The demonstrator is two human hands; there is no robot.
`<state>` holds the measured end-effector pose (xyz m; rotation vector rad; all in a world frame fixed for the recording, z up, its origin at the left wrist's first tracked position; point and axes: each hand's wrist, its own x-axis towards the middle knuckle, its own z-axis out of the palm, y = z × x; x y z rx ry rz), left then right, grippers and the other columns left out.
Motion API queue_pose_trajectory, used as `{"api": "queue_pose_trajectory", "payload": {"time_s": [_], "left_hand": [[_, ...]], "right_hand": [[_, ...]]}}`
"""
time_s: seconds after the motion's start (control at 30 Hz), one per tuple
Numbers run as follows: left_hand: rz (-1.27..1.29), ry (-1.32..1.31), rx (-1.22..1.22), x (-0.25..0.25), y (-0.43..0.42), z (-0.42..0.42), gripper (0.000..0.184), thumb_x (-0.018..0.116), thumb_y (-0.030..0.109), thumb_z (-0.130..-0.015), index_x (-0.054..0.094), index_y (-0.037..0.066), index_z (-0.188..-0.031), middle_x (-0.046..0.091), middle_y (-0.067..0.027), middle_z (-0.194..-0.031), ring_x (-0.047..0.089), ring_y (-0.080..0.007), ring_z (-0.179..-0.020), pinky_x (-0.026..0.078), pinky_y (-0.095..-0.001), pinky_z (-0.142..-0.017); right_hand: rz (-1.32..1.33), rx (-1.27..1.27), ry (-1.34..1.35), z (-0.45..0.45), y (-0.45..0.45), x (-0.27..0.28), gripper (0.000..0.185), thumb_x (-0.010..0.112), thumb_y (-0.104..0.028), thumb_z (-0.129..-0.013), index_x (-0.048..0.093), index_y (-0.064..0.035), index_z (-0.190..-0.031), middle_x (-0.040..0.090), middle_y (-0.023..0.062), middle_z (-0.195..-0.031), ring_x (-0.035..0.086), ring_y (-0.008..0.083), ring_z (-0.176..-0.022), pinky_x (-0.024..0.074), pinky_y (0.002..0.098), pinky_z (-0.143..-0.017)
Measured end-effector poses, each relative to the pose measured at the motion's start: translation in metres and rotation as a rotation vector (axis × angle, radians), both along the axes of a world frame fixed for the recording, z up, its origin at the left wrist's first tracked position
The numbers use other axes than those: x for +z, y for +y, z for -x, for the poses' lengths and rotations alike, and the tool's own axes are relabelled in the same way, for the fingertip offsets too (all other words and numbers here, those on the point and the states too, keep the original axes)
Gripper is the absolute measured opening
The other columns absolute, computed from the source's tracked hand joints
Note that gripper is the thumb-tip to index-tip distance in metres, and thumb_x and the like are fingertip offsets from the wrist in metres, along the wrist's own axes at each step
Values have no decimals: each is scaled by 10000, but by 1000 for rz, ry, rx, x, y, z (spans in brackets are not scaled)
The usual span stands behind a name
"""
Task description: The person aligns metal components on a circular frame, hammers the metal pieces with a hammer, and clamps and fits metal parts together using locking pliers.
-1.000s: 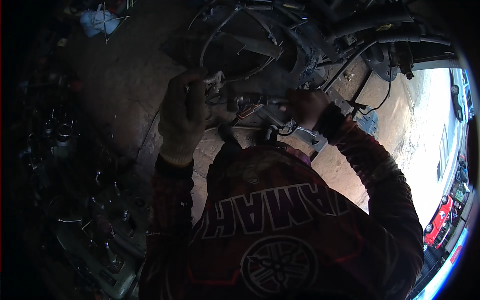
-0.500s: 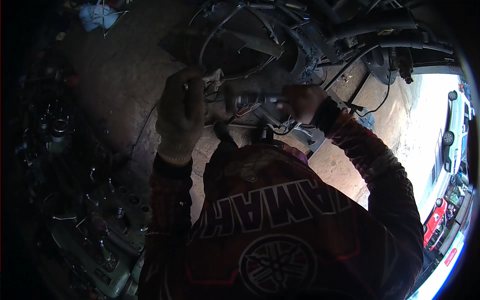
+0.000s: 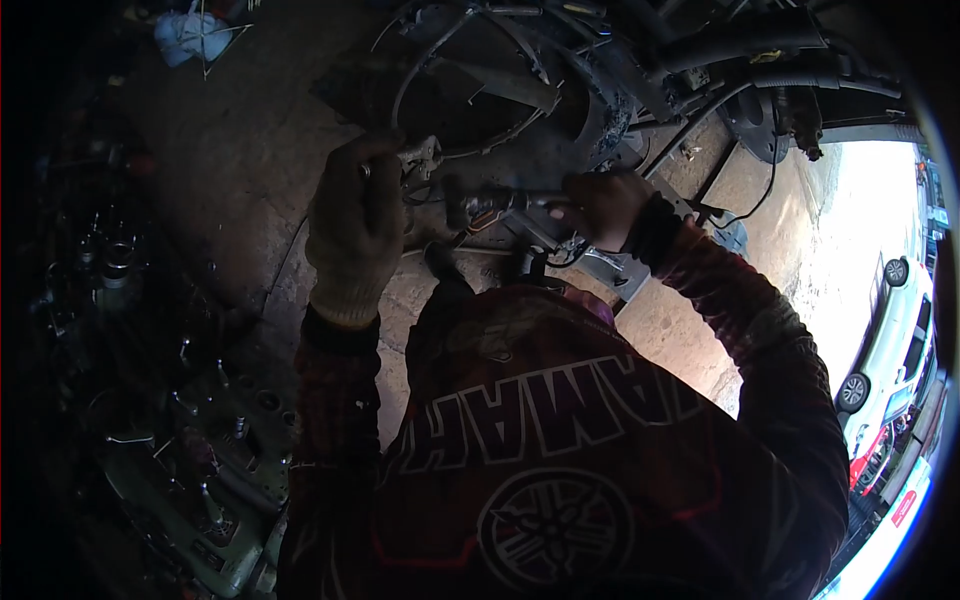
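My left hand, in a pale knitted glove, is closed on a small greyish metal part that juts out beyond the fingertips. A cable joins or passes close behind this part; which of the two I cannot tell. My right hand wears no glove and is wrapped round the handle of a hammer. The hammer lies level, its dark head pointing left, just below and right of the metal part and apart from it.
Looped cables and dark vehicle parts fill the far side. At left stand greasy engine or gearbox castings with bolts and a socket-like piece. A white-blue bundle lies on the floor. Outside at right is a white car.
The hammer was smeared by motion and now shows sharply, at nearly the same place. My left hand has shifted slightly left with the metal part. Outside, the white car has moved down the view.
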<state>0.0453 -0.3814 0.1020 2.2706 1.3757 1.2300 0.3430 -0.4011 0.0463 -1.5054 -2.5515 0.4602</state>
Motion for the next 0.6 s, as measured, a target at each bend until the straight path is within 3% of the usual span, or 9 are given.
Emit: {"api": "queue_pose_trajectory", "payload": {"time_s": [0.07, 0.23, 0.3, 0.37, 0.4, 0.47, 0.5, 0.57, 0.6], "left_hand": [[75, -70, 2, 2, 1, -3, 107, 560, 4, -935, 581, 15, -1040, 675, -77, -1024, 653, -143, -729, 516, -254, -587], [76, -88, 11, -3, 0, 0, 116, 566, 19, -939, 586, 19, -1053, 683, -85, -1021, 655, -147, -722, 511, -256, -576], [40, -88, 6, 0, 6, 0, 120, 571, 23, -938, 587, 18, -1057, 684, -88, -1021, 656, -149, -718, 511, -256, -572], [-119, 195, 46, 4, 0, -1, 128, 594, 7, -919, 586, 18, -1046, 677, -80, -1021, 660, -147, -745, 518, -258, -573], [-121, 188, 54, 3, -1, -2, 128, 594, 7, -919, 586, 18, -1046, 677, -80, -1021, 660, -147, -745, 518, -258, -573], [165, -172, 16, 5, -3, -3, 162, 622, -37, -880, 578, 12, -1028, 656, -77, -1037, 660, -156, -791, 532, -254, -583], [159, -171, 14, 5, -1, -2, 162, 622, -37, -880, 578, 12, -1028, 656, -77, -1037, 660, -156, -791, 532, -254, -583], [-251, 347, 63, 1, 1, 2, 193, 635, -71, -854, 572, 6, -1019, 635, -80, -1054, 661, -169, -828, 543, -254, -588], [-249, 346, 60, 1, 1, 1, 193, 635, -71, -854, 572, 6, -1019, 635, -80, -1054, 661, -169, -828, 543, -254, -588]], "right_hand": [[-24, 147, 169, 6, -4, 14, 281, 637, -382, -883, 648, -101, -895, 666, 100, -752, 678, 292, -649, 537, 416, -550], [-50, 154, 195, 0, 0, -2, 273, 643, -350, -876, 607, -80, -865, 624, 115, -730, 656, 329, -668, 505, 464, -609], [82, -87, -24, 1, 9, -16, 268, 628, -336, -891, 601, -70, -867, 632, 147, -735, 651, 351, -671, 498, 465, -605], [87, -71, 68, 7, -9, -12, 271, 623, -332, -896, 600, -63, -868, 634, 155, -738, 648, 358, -670, 496, 465, -598], [71, -49, 157, 10, -9, -4, 274, 619, -328, -900, 599, -56, -869, 636, 163, -740, 644, 365, -669, 495, 465, -592], [57, -35, 147, 13, -10, 4, 281, 620, -330, -900, 596, -53, -851, 630, 167, -734, 640, 371, -667, 500, 460, -589], [24, 12, 164, 13, -10, 7, 290, 614, -352, -904, 606, -64, -866, 637, 151, -701, 651, 352, -640, 513, 446, -564], [-3, 57, 180, 11, -12, 10, 300, 609, -374, -908, 616, -75, -881, 643, 134, -668, 662, 333, -612, 526, 432, -539], [-11, 78, 200, 10, -14, 11, 307, 604, -379, -911, 623, -73, -903, 648, 140, -682, 666, 339, -629, 530, 435, -552]]}}
